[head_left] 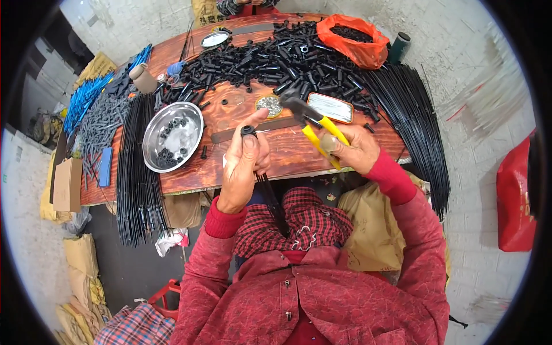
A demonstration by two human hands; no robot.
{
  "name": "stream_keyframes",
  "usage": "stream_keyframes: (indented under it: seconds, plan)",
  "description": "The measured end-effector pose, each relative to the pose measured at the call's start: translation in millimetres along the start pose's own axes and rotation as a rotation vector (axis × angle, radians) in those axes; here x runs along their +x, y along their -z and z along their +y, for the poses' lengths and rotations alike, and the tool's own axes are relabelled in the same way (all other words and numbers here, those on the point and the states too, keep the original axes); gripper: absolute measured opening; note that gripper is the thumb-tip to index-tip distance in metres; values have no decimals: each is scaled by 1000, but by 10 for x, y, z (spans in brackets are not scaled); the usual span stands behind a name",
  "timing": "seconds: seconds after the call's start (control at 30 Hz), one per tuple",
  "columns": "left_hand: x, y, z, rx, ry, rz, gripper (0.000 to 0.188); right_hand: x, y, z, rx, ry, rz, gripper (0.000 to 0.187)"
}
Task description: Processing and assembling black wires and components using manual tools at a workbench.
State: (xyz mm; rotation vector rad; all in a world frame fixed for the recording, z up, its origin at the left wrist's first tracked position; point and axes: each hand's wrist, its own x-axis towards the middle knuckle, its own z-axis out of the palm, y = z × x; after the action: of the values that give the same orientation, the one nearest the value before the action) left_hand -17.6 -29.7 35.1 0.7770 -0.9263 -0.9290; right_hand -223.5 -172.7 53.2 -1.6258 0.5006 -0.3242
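Above the near edge of the table, my left hand is closed around a small black ringed plastic fitting, held upright by the thumb. The index finger points up and away from it. A bundle of thin black strands hangs below this hand towards my lap; whether it joins the fitting is hidden by the fingers. To the right, my right hand grips pliers by their yellow handles. Their dark jaws point up and left, apart from the fitting.
A steel bowl with small black parts stands left, beside long black rods. Black tubular parts pile across the wooden table. A tray of pins, a round dish and an orange bag lie beyond. Another person is opposite.
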Motion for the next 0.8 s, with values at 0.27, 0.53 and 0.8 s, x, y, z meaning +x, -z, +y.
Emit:
stream_keyframes:
  seconds: [0.27,0.53,0.8]
  plan:
    - [-52,-18,62,45,4,48,50,-37,-140,-636,-1289,641,272,38]
    - [-43,-63,72,15,30,34,54,-39,-106,-740,-1586,737,370,36]
    - [-41,-115,48,50,16,98,51,-12,-67,-902,-1830,881,497,31]
